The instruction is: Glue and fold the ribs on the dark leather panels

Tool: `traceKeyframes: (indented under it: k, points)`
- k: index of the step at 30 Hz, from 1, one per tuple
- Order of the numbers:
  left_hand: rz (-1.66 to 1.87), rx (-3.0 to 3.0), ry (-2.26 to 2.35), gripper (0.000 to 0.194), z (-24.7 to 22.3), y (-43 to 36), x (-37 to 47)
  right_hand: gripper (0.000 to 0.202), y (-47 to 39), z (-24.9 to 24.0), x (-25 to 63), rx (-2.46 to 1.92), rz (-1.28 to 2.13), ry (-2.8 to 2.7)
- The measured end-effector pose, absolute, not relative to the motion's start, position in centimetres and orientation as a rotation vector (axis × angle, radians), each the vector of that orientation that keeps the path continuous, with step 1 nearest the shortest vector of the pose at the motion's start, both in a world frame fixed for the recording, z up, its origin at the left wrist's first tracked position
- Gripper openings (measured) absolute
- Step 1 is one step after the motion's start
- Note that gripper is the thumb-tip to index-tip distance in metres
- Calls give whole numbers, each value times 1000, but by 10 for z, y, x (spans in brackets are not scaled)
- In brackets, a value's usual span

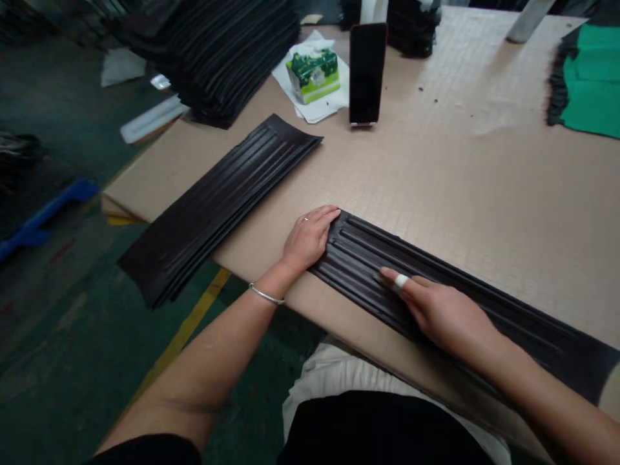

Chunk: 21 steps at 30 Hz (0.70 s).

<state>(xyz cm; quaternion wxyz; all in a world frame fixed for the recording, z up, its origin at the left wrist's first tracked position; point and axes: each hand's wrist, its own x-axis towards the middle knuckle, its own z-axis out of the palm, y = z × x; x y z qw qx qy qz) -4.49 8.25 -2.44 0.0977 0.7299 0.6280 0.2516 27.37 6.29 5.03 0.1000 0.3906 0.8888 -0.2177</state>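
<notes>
A long dark brown ribbed panel [450, 284], looking like leather, lies along the table's near edge. My left hand [310, 236] rests on its left end, fingers stretched out flat over the edge. Above the panel's middle is my right hand [436, 310], with a white band round one finger and the other fingers curled under. A small dark tip shows by that fingertip; whatever the hand holds is hidden. Left of my left hand, a stack of similar ribbed panels [223, 200] lies at a slant, its near end jutting past the table edge.
The tan-covered table [465, 174] carries a phone [367, 74] on a stand and a green tissue pack [314, 74] on white paper. A tall pile of dark pieces [217, 58] stands at the back left. Green material [593, 81] lies at the far right.
</notes>
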Motion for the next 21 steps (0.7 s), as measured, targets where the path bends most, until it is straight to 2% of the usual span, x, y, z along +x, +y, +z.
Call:
traceKeyframes:
  k: [5,10,15,18,21]
  points:
    - [754,2154,1834,47,-24,82,-46,50,102,65,164,982,-636,2628]
    - [692,2127,1883,48,-21,82,-43,39,122,83,142,851,-557,2545]
    - [700,2145,1901,47,-21,82,-42,42,128,88,183,940,-582,2439]
    - [702,2150,1899,47,-22,84,-42,38,118,92,240,972,-583,2377]
    - [699,2161,1905,47,-23,85,-43,46,95,88,316,985,-586,2376]
